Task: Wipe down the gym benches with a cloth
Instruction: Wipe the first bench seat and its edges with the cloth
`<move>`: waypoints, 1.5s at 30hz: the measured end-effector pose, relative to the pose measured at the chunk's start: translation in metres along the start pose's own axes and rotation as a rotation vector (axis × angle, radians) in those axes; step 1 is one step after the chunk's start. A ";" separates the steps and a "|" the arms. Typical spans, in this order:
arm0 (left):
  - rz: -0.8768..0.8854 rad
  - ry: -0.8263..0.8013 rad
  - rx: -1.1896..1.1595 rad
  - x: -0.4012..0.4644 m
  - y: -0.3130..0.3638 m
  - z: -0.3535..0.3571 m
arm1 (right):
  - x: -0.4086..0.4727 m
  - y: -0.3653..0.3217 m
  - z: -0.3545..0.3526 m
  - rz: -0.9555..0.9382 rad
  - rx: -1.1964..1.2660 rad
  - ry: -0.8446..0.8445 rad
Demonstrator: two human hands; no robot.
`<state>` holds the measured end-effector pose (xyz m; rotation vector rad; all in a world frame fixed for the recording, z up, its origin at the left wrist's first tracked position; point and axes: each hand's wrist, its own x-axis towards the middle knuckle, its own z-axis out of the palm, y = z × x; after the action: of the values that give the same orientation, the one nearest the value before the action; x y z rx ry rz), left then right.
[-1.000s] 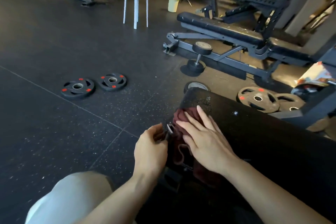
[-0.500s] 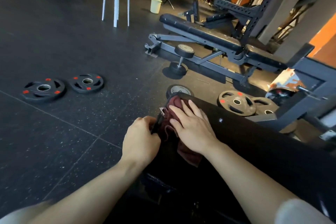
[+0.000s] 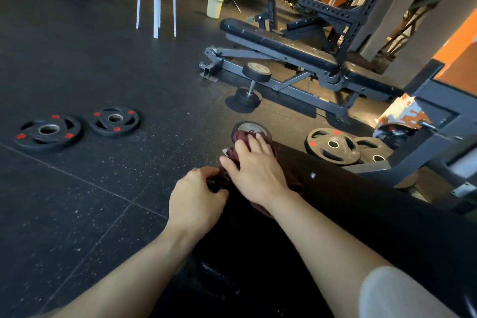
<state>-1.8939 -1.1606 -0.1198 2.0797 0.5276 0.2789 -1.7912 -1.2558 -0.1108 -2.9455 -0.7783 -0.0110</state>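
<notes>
Maroon cloth [image 3: 241, 138] lies on the far left end of the near bench [image 3: 361, 201] — the right hand [image 3: 254, 170] presses it flat, fingers straight, while the left hand [image 3: 197, 199] pinches its hanging edge just beside. Farther off, plates [image 3: 49, 131] lie left, another bench [image 3: 281, 46] and a white stool [image 3: 157, 0] beyond.

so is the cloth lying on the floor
No, the maroon cloth lies on the black bench pad under the right hand.
</notes>
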 end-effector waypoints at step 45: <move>0.197 -0.213 0.318 -0.029 0.005 -0.010 | -0.064 0.093 -0.019 0.364 0.138 -0.004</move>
<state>-1.9226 -1.1694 -0.1101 2.4407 0.2500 0.0869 -1.8003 -1.3697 -0.1019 -2.9061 -0.2229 0.0715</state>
